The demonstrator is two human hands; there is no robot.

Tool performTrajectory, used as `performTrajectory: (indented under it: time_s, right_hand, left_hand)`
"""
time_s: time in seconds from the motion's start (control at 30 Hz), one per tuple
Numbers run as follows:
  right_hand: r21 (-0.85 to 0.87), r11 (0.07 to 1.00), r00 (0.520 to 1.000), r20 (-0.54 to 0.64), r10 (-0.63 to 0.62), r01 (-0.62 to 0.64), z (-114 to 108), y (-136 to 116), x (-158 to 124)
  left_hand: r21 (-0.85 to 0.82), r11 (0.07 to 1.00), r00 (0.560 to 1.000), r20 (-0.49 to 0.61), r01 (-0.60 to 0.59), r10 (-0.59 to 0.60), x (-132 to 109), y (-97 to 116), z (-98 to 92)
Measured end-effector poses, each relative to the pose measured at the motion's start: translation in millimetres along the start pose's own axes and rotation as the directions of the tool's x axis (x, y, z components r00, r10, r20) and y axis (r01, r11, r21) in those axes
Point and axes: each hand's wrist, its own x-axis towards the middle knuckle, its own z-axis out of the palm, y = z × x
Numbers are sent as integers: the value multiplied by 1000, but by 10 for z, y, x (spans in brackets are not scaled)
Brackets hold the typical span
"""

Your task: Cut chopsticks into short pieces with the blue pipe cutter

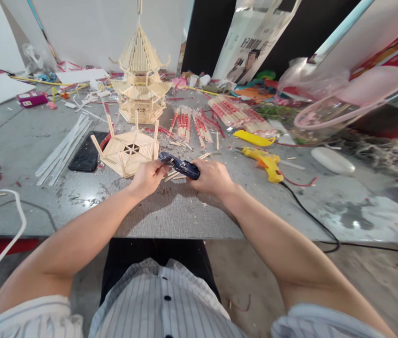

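My right hand (213,177) is wrapped round a dark blue hand tool (179,165) that looks like a cutter; its jaws are not clear. At the tool's far end, the fingers of my left hand (149,177) are pinched together, and what they hold is hidden. Just beyond my left hand lies a hexagonal wooden-stick base (128,150) with short upright posts at its corners. A few loose wooden sticks (174,175) lie on the table under the tool, between my hands.
Behind the base stands a wooden-stick pagoda (141,89). A black phone (85,152) and white strips (64,146) lie left. To the right are packaged chopsticks (229,110), a yellow-handled cutter (254,138), a yellow glue gun (267,163) with its black cord (306,209), and a white oval object (332,160).
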Motion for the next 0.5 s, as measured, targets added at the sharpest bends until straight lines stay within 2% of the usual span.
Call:
performTrajectory:
  time_s: [0.5]
  right_hand:
    - [-14, 999, 999, 9, 46, -46, -7, -11, -14]
  left_hand:
    - [-30, 999, 1000, -1, -30, 30, -5, 47, -20]
